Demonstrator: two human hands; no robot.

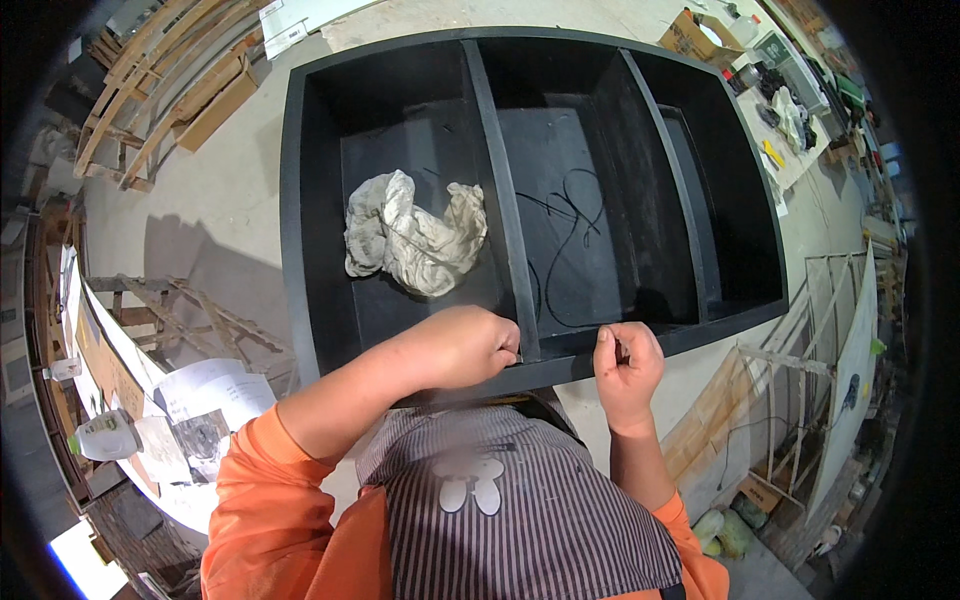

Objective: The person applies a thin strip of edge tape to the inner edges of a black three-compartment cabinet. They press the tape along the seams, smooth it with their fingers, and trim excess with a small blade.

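Note:
A large black box-like shelf unit (540, 372) with three open compartments lies in front of me. My left hand (470, 347) is closed at its near edge, by the left divider; what its fingers hold is hidden. My right hand (628, 372) is raised at the same edge in front of the middle compartment, thumb and curled fingers pinched together, and anything between them is too small to name. A thin black cord (588, 215) lies looped in the middle compartment, one curve running toward my right hand. In the left compartment rests a crumpled, stained whitish cloth (420, 240).
Wooden frames (150, 80) stand at the far left. Papers (215, 395) and a white plastic bottle (105, 437) lie on a surface to my left. At the far right, a cluttered table (800, 160) holds tools and a cardboard box (700, 38). A metal rack (790, 400) stands at right.

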